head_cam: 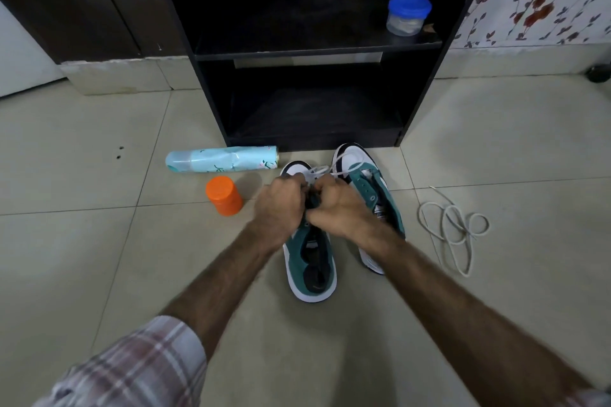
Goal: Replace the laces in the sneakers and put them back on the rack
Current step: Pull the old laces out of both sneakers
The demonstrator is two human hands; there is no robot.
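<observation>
Head view: you were mid-lacing the left sneaker on the tiled floor, before the rack. Your left hand and right hand were curled tight over its eyelets, apparently pinching the white lace; fingertips hidden. Next: thread and draw snug. Suede-like teal uppers; a limp corded spare lace lay beside the right sneaker.

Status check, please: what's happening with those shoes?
Both hands gripping lace on left sneaker. Right sneaker beside it. Rack ahead, unobstructed.
</observation>
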